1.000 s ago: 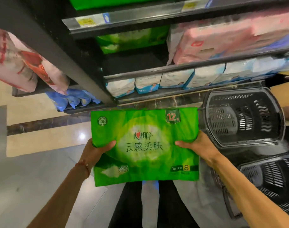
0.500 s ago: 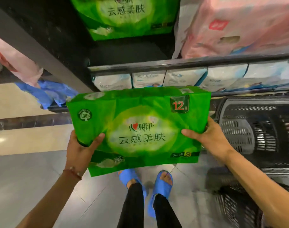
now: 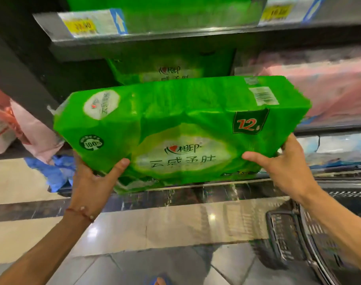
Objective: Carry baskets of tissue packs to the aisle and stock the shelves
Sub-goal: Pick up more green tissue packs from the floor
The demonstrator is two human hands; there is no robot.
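A large green tissue pack [image 3: 181, 128] marked "12" fills the middle of the head view, tilted with its top edge leaning toward the shelves. My left hand [image 3: 91, 184] grips its lower left corner, thumb on the front face. My right hand [image 3: 282, 167] grips its lower right corner. Both hold it up in front of a shelf bay where another green tissue pack [image 3: 175, 70] of the same kind stands behind it, mostly hidden.
A metal shelf edge [image 3: 175, 36] with yellow price tags runs above. Pink packs [image 3: 319, 87] lie to the right, pink and blue packs [image 3: 21, 128] to the left. A dark plastic basket [image 3: 294, 239] stands on the tiled floor at lower right.
Both hands have lifted the green pack higher and closer to the shelf, tipping its top forward. The view has tilted up; the basket has dropped to the lower right.
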